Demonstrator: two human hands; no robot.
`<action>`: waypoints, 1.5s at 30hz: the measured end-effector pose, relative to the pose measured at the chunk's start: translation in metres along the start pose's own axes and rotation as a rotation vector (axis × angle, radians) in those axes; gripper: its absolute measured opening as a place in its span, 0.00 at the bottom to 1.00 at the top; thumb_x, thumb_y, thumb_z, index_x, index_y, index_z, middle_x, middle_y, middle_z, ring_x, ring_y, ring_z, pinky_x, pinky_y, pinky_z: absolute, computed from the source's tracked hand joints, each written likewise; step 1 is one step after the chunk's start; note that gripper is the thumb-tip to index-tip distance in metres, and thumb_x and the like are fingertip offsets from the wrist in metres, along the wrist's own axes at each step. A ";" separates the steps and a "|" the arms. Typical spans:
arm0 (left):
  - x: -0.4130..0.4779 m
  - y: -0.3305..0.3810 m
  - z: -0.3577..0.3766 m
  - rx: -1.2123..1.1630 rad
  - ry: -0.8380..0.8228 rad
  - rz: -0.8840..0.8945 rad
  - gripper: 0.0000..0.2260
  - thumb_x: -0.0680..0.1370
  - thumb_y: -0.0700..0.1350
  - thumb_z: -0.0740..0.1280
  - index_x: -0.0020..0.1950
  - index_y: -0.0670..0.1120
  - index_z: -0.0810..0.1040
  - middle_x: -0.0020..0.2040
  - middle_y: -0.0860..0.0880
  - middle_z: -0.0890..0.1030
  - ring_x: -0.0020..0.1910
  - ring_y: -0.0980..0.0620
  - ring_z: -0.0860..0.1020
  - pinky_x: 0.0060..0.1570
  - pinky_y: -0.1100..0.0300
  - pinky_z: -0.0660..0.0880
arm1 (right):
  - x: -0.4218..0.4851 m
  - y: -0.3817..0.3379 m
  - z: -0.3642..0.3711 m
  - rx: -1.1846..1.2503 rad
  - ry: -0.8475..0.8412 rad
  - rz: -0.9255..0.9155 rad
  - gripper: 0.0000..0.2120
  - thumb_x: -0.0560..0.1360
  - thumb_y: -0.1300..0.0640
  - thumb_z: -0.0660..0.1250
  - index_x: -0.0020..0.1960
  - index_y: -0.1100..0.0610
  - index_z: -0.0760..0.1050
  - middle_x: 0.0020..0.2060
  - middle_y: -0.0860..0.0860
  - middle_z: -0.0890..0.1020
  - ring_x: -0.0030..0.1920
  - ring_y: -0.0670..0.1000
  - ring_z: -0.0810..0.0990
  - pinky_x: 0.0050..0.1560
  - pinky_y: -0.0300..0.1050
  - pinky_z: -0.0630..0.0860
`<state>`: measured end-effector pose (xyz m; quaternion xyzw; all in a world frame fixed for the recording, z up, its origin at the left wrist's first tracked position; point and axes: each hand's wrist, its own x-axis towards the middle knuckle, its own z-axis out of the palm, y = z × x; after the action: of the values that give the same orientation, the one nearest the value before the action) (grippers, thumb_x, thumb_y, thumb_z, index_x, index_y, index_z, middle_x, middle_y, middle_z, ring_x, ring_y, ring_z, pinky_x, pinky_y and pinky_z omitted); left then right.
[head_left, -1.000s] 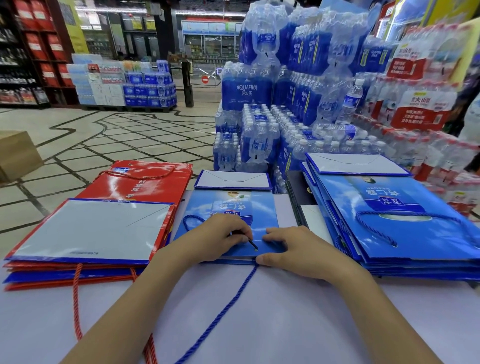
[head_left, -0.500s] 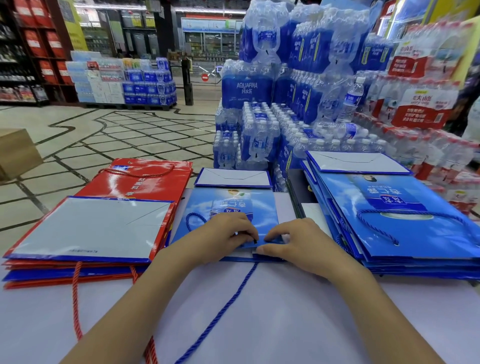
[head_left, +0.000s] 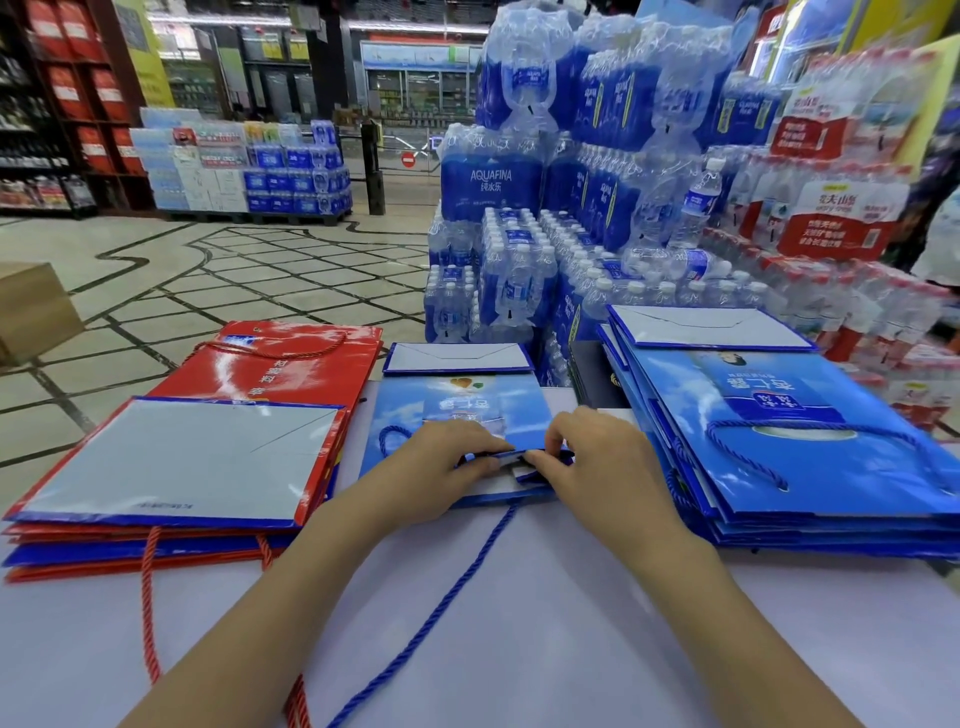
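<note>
A flat blue paper gift bag (head_left: 457, 410) lies on the white table (head_left: 519, 597) in front of me, its folded white base toward the far side. My left hand (head_left: 441, 467) and my right hand (head_left: 597, 457) meet at the bag's near rim. Both pinch the top layer of the rim and lift it a little, so the white inside (head_left: 488, 486) shows. A blue rope handle (head_left: 441, 613) trails from the rim toward me across the table.
A stack of flat red and blue bags (head_left: 176, 457) lies at the left, red rope handles (head_left: 148, 597) hanging over the table. A stack of larger blue bags (head_left: 789, 426) lies at the right. Shrink-wrapped water bottle packs (head_left: 545, 218) rise behind the table.
Both hands have slid from flat on the bag's lower part to its near rim. They now pinch the top layer and raise it, opening the mouth slightly.
</note>
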<state>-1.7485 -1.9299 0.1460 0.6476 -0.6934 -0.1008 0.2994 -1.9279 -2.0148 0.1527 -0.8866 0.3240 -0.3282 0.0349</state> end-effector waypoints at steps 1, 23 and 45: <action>0.000 -0.002 0.001 0.000 0.010 0.003 0.12 0.81 0.45 0.63 0.63 0.50 0.80 0.54 0.54 0.81 0.52 0.57 0.75 0.53 0.64 0.71 | -0.002 -0.001 0.001 -0.016 -0.019 0.031 0.12 0.74 0.47 0.72 0.38 0.53 0.78 0.35 0.48 0.79 0.38 0.54 0.77 0.39 0.49 0.73; 0.004 -0.009 0.009 -0.012 0.062 -0.105 0.10 0.81 0.43 0.63 0.58 0.50 0.80 0.51 0.56 0.82 0.48 0.59 0.76 0.50 0.64 0.70 | -0.003 -0.010 0.012 -0.111 -0.175 0.048 0.12 0.80 0.48 0.58 0.51 0.50 0.78 0.46 0.48 0.82 0.47 0.54 0.78 0.40 0.45 0.64; 0.003 -0.008 -0.003 -0.114 -0.047 -0.325 0.13 0.79 0.55 0.65 0.46 0.47 0.83 0.49 0.43 0.82 0.46 0.48 0.78 0.54 0.47 0.75 | 0.000 0.009 0.013 -0.161 -0.073 -0.104 0.08 0.78 0.47 0.67 0.43 0.47 0.82 0.40 0.44 0.83 0.46 0.52 0.75 0.43 0.47 0.53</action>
<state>-1.7407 -1.9333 0.1450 0.7306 -0.5795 -0.2022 0.2991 -1.9246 -2.0238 0.1401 -0.9136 0.3014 -0.2698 -0.0418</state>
